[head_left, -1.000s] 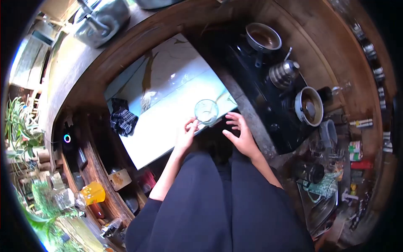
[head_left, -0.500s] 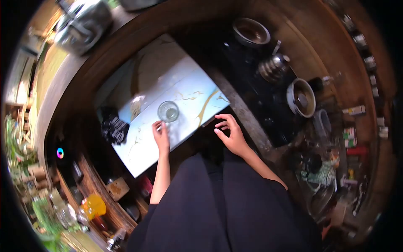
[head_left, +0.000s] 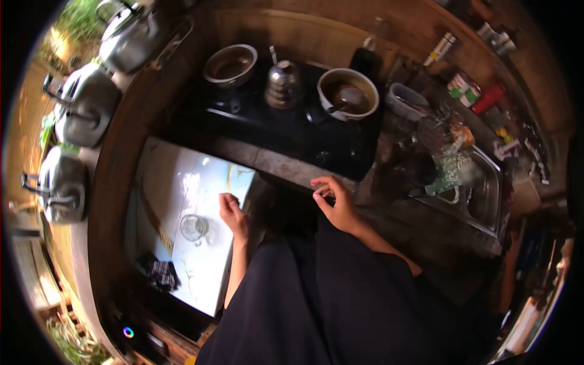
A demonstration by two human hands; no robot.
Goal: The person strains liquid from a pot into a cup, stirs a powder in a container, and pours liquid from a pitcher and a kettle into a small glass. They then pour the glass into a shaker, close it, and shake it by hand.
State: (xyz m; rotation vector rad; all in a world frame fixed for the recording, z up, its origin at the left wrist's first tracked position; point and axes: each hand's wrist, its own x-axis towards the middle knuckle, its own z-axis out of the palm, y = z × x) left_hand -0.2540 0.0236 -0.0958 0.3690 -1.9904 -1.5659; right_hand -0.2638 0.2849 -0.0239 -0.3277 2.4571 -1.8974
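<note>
Drawn clear of the glass mug (head_left: pixel 193 227) since half a second ago, the left hand (head_left: pixel 234 216) is at the right edge of the marble-patterned tabletop (head_left: pixel 201 274), its fingers curled, though I cannot tell whether they press together, while the right hand (head_left: pixel 337 207) is beyond that edge, thumb and fingers loosely spread. On the tabletop stands the mug, apart from both hands, with a crumpled dark patterned cloth (head_left: pixel 159 274) at its near left corner. Beyond its far edge, a black stove (head_left: pixel 274 129) bears a ribbed metal kettle (head_left: pixel 284 88) between two pans.
</note>
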